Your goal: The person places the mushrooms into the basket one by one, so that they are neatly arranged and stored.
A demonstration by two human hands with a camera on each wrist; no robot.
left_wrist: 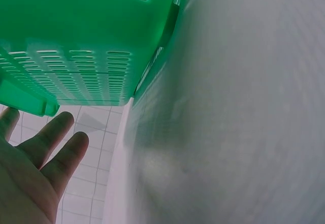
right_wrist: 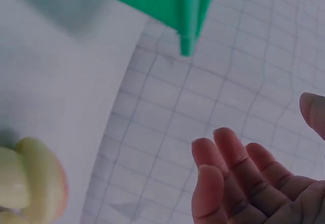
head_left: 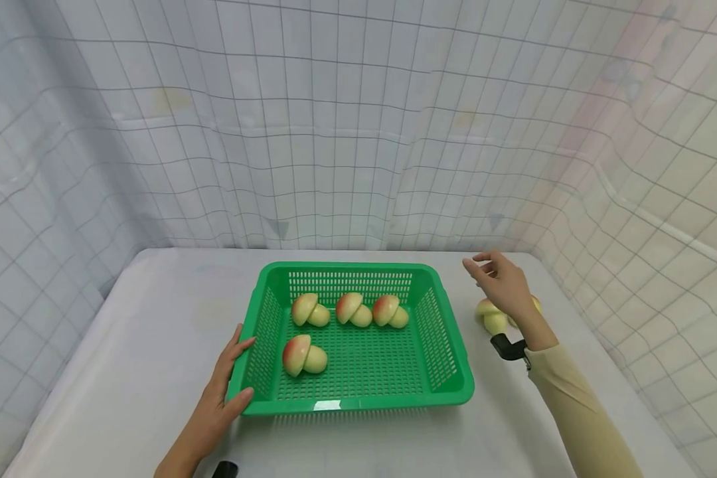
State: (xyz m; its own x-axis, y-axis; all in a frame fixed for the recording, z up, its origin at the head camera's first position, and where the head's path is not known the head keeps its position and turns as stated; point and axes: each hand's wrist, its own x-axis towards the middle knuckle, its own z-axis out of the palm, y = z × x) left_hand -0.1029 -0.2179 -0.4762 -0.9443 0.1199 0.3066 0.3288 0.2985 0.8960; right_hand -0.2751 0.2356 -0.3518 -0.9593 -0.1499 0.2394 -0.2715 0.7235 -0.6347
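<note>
A green plastic basket (head_left: 358,403) with slotted walls stands on the white table, holding several yellow toy mushrooms (head_left: 348,308) with reddish caps. Three lie in a row at the back, and another toy mushroom (head_left: 297,354) is nearer the front left. My left hand (head_left: 209,411) touches the basket's left rim with its fingers spread; the left wrist view shows straight fingers (left_wrist: 68,158) beside the outer wall. To the right of the basket, my right hand (head_left: 504,285) is raised with nothing in it, fingers loosely bent. Beneath it, toy mushrooms (head_left: 494,322) lie on the table, partly hidden by hand and wrist.
A white cloth covers the table (head_left: 173,318). Gridded white curtains (head_left: 346,146) hang behind it and along both sides. A dark wrist-camera mount (head_left: 506,346) sticks out from the right wrist.
</note>
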